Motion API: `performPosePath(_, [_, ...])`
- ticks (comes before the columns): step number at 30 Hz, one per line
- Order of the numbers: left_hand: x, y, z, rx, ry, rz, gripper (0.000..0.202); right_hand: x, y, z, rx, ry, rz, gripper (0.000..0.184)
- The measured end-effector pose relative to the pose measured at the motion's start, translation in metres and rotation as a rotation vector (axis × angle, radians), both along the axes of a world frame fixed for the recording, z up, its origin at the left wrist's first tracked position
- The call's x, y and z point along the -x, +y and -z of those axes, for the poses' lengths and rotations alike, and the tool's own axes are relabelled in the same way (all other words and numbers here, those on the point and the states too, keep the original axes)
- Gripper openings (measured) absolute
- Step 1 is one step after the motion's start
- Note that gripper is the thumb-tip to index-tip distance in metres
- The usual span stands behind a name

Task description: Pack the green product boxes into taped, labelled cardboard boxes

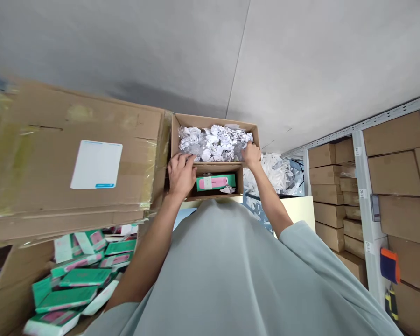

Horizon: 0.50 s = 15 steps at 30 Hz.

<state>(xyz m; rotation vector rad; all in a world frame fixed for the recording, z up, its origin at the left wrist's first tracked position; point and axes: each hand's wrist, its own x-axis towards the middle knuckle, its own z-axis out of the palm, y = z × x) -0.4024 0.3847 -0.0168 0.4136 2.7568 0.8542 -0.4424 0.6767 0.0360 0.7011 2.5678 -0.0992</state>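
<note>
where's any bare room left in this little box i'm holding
Only the dark strip in the lower compartment, below the green-and-pink pack and left of a paper scrap. The upper compartment is crammed with crumpled white paper, bordered by the left hand and right hand.

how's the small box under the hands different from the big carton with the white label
The small box is open, showing crumpled white filler and one green-and-pink pack; the big carton is shut and taped. The small box is far smaller than the big carton. The big carton bears a white label; the small box shows none. Both are brown cardboard.
</note>
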Motion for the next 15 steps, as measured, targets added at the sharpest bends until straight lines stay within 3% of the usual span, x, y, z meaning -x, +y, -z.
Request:
performPosePath(8, [-0.001, 0.000, 0.002, -0.059, -0.009, -0.017, 0.061, -0.047, -0.003, -0.046, 0.017, 0.215, -0.048, 0.037])
performPosePath(11, [-0.001, -0.001, 0.002, -0.072, -0.004, -0.018, 0.061, -0.036, -0.006, -0.038, 0.046, 0.158, -0.071, 0.044])
performPosePath(15, [0.001, -0.001, 0.001, -0.079, -0.006, -0.005, 0.065, -0.006, -0.010, -0.010, 0.033, 0.058, -0.039, 0.049])
